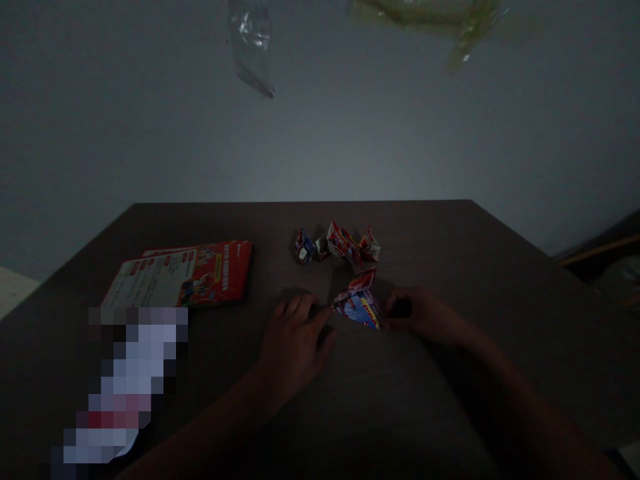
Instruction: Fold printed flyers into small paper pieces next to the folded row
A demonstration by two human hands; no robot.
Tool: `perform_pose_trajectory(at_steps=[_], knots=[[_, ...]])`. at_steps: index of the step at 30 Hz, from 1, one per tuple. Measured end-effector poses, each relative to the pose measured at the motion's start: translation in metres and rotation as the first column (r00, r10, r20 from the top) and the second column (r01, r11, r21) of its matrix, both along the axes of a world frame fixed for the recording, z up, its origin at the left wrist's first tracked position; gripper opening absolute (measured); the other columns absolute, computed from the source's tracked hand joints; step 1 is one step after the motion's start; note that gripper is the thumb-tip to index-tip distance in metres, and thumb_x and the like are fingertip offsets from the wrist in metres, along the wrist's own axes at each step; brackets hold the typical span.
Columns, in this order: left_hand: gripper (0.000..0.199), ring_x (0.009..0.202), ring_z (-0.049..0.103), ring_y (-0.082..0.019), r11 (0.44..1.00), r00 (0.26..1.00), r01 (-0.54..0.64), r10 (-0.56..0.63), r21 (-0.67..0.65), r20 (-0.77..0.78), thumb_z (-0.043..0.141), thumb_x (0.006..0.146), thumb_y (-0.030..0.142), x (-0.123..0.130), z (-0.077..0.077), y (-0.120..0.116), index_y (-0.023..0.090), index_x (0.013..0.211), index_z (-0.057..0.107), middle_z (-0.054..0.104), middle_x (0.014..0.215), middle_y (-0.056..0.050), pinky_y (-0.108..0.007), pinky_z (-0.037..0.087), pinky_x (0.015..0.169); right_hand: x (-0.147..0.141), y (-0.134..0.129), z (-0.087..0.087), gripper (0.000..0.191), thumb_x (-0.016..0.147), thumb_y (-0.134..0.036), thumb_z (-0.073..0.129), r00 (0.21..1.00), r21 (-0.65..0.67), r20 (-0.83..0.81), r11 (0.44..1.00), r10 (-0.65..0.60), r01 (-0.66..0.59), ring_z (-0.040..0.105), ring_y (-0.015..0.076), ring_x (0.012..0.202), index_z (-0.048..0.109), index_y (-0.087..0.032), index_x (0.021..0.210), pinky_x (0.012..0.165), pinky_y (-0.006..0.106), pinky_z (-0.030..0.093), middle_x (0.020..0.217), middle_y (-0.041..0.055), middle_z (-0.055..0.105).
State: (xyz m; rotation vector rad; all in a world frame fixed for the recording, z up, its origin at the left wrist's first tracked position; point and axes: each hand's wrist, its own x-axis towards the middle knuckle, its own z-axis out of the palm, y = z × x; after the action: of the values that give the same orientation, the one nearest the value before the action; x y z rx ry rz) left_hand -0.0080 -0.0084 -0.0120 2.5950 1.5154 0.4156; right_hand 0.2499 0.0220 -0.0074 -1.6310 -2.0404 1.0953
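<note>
A folded piece of printed paper (361,308), blue, yellow and red, lies on the dark table in front of me. Part of its red side sticks up at the back. My left hand (297,340) rests on the table with its fingers apart, the index fingertip touching the paper's left corner. At the paper's right edge my right hand (425,315) is closed, fingers curled and pinching that edge; its fingertips are partly hidden in the dim light. Just behind stand several small folded paper shapes (345,243) in a row, red, white and blue.
A stack of red and white printed booklets (215,273) lies at the left of the table (420,230). Nearer to me is a pixelated pale object (140,373). A pale wall behind carries clear plastic (251,47) and yellowish tape (425,20). Dim things stand beyond the right edge.
</note>
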Motion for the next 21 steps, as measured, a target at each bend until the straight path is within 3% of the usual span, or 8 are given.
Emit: perform_pose_trajectory(at_steps=[4, 7, 13, 16, 21], knots=[[0.034, 0.108, 0.047, -0.027, 1.000, 1.000, 0.009, -0.009, -0.013, 0.011, 0.048, 0.086, 0.033, -0.001, -0.001, 0.001, 0.025, 0.118, 0.057, 0.053, 0.117, -0.009, -0.043, 0.038, 0.089, -0.004, 0.002, -0.004, 0.018, 0.073, -0.034, 0.064, 0.995, 0.099, -0.074, 0.993, -0.061, 0.068, 0.060, 0.0156, 0.068, 0.062, -0.017, 0.075, 0.060, 0.025, 0.045, 0.073, 0.0014, 0.065], [0.034, 0.110, 0.046, -0.027, 1.000, 1.000, 0.013, -0.013, -0.011, 0.019, 0.049, 0.086, 0.033, -0.002, -0.002, 0.001, 0.024, 0.118, 0.058, 0.052, 0.120, -0.009, -0.045, 0.038, 0.091, -0.012, 0.005, -0.009, 0.022, 0.077, -0.036, 0.062, 0.979, 0.177, -0.158, 0.972, -0.125, 0.153, 0.063, 0.0173, 0.075, 0.063, -0.018, 0.089, 0.066, 0.027, 0.048, 0.084, 0.0036, 0.068], [0.033, 0.110, 0.047, -0.027, 1.000, 0.999, 0.020, -0.020, -0.003, 0.040, 0.050, 0.085, 0.033, -0.003, -0.003, 0.001, 0.025, 0.117, 0.058, 0.052, 0.119, -0.008, -0.045, 0.037, 0.091, -0.020, 0.012, -0.016, 0.041, 0.076, -0.036, 0.063, 0.930, 0.200, -0.291, 0.936, -0.224, 0.289, 0.065, 0.0190, 0.078, 0.057, -0.018, 0.112, 0.070, 0.031, 0.052, 0.090, 0.0063, 0.069], [0.031, 0.110, 0.046, -0.027, 1.000, 0.999, 0.020, -0.020, -0.006, 0.049, 0.050, 0.086, 0.032, -0.003, -0.004, 0.002, 0.025, 0.114, 0.059, 0.052, 0.119, -0.008, -0.045, 0.037, 0.091, -0.023, 0.012, -0.016, 0.037, 0.076, -0.036, 0.064, 0.905, 0.168, -0.370, 0.943, -0.210, 0.288, 0.065, 0.0189, 0.081, 0.059, -0.018, 0.108, 0.073, 0.032, 0.052, 0.091, 0.0061, 0.069], [0.027, 0.107, 0.048, -0.025, 1.000, 0.997, 0.012, -0.011, -0.009, 0.083, 0.045, 0.088, 0.035, -0.003, -0.004, 0.005, 0.024, 0.108, 0.061, 0.053, 0.114, -0.007, -0.043, 0.038, 0.090, -0.027, 0.006, -0.012, 0.028, 0.075, -0.038, 0.066, 0.914, 0.187, -0.363, 0.947, -0.181, 0.262, 0.063, 0.0175, 0.074, 0.064, -0.017, 0.093, 0.068, 0.030, 0.050, 0.081, 0.0038, 0.067]])
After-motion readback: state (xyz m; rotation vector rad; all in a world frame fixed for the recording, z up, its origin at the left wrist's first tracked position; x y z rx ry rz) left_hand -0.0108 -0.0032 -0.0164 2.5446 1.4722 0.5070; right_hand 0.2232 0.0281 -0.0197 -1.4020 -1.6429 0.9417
